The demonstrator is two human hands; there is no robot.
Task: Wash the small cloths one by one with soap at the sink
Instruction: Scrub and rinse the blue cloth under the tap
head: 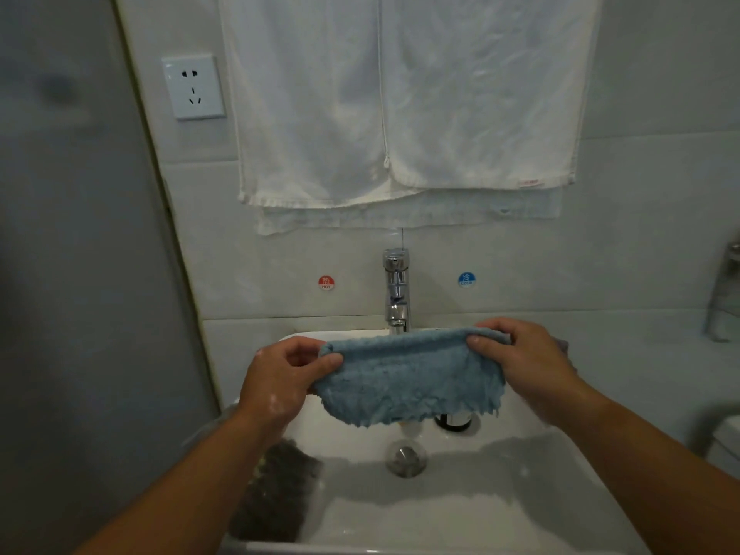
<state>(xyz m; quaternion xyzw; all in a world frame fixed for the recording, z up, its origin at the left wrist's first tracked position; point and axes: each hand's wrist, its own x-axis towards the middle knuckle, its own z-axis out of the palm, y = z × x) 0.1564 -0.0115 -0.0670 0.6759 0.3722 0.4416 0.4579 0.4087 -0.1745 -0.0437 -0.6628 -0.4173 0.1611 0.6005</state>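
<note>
Forearms run off-frame; left hand and right hand pinch blue cloth.

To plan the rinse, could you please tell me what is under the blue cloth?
Under the blue cloth, held by the left hand and right hand, the sink shows a metal drain plug and a dark round fitting, partly covered. Its back wall is hidden.

Both hands up, one cloth held taut between them.
The left hand pinches the left top corner of the blue cloth with thumb and curled fingers. The right hand grips the right top corner the same way. Bare forearms reach forward over the sink's near corners.
</note>
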